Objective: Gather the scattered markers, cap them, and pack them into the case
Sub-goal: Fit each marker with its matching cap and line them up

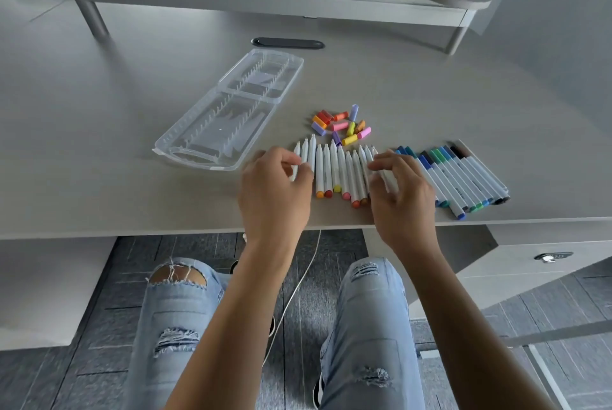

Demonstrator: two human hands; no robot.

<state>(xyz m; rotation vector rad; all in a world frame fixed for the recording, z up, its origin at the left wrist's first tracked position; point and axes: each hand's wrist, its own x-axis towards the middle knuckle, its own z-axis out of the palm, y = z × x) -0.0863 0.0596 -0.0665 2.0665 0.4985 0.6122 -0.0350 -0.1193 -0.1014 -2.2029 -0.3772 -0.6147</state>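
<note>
On the grey desk [99, 131], your left hand [275, 191] curled its fingers round the white barrels at one end of the uncapped markers [337, 167]; your right hand [400, 197] pinched barrels at the other end. Beyond your fingertips lay loose caps [342, 124]. Capped markers [463, 174] sat just right of your right hand, and the open clear case [228, 108] lay beyond your left.

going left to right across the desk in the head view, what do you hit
clear case → left hand → uncapped markers with loose caps just beyond them → right hand → capped markers
</note>
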